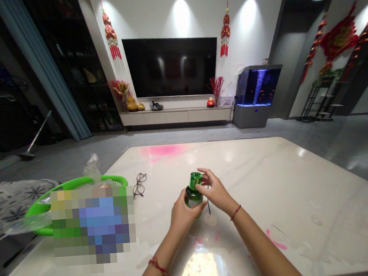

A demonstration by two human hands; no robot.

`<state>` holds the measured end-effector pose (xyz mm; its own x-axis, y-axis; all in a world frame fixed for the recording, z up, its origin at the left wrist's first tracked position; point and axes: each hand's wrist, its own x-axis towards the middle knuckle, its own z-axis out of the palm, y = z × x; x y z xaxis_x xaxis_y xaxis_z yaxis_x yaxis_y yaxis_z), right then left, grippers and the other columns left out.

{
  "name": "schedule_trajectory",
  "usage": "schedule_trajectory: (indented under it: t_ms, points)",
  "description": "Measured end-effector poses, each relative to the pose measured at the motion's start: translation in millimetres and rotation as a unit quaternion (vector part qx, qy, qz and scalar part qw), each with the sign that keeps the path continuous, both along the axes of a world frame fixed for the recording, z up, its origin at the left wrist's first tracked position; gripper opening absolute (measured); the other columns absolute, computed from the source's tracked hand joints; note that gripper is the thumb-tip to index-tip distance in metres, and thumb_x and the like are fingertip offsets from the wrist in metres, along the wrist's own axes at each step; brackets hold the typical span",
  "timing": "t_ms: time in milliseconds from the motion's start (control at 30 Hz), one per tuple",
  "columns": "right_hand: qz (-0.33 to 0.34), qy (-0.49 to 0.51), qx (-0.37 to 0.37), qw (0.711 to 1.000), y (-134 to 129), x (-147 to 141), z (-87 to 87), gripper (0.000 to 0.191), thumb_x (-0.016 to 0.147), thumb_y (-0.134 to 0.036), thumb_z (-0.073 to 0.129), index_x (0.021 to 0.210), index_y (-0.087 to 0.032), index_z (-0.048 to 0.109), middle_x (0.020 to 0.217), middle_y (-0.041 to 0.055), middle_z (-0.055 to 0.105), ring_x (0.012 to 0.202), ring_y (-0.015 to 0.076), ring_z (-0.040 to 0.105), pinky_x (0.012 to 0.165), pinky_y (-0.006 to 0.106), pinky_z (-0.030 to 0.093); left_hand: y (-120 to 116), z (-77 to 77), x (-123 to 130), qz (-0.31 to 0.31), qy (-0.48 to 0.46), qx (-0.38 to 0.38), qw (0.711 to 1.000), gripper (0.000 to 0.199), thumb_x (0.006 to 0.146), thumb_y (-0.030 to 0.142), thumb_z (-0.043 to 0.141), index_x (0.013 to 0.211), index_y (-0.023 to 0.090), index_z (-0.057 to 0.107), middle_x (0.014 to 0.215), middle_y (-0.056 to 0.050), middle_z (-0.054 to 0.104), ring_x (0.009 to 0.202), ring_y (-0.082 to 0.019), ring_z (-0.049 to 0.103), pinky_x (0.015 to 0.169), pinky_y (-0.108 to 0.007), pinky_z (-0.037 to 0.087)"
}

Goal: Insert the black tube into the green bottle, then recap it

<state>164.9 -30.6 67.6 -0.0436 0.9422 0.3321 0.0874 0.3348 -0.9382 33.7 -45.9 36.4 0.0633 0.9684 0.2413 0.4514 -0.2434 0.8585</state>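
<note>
A dark green bottle stands upright near the middle of the table, and its tall, shiny green cap is on top. My left hand wraps round the bottle's body from the left, the thumb across its front. At the cap's right side is my right hand, its thumb against the lower edge and its fingers curved behind. Part of the bottle's label is covered by my left hand. A thin dark strip shows just right of the bottle, partly behind my right hand.
Eyeglasses lie left of the bottle. A green basket with plastic bags sits at the table's left; part of it is blurred out. Pink stains mark the pale tabletop. A television and fish tank are beyond.
</note>
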Motion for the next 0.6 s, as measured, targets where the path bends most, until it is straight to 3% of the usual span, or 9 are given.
schedule_trajectory:
  t_ms: [200,433,600]
  points:
    - [0.059,0.048,-0.052,0.996,-1.6,-2.3,0.4,0.042,0.068,-0.02,0.054,0.109,-0.02,0.046,0.095,0.0036,0.061,0.087,0.016,0.058,0.082,0.034,0.044,-3.4,-1.4,1.3,0.028,0.016,-0.004,0.999,0.047,0.059,0.041,0.068,0.099,0.02,0.056,0.09,-0.004,0.066,0.078,-0.02,0.061,0.066,-0.028,0.044]
    - [-0.037,-0.024,-0.02,0.999,1.6,-8.0,-5.2,0.043,0.063,-0.034,0.066,0.1,-0.019,0.05,0.09,0.0033,0.061,0.081,0.0165,0.058,0.077,0.032,0.046,-5.1,-0.2,4.0,0.03,0.034,0.0,0.999,0.05,0.059,0.035,0.069,0.104,0.022,0.054,0.095,-0.004,0.066,0.084,-0.021,0.061,0.066,-0.026,0.044]
    - [-0.061,-0.072,-0.004,0.995,4.4,-4.4,-7.4,0.042,0.063,-0.036,0.066,0.1,-0.018,0.056,0.091,0.0041,0.062,0.081,0.0166,0.057,0.076,0.031,0.045,-4.8,-2.2,4.0,0.026,0.035,0.006,0.999,0.05,0.059,0.035,0.069,0.105,0.022,0.054,0.096,-0.004,0.065,0.085,-0.02,0.061,0.067,-0.027,0.044]
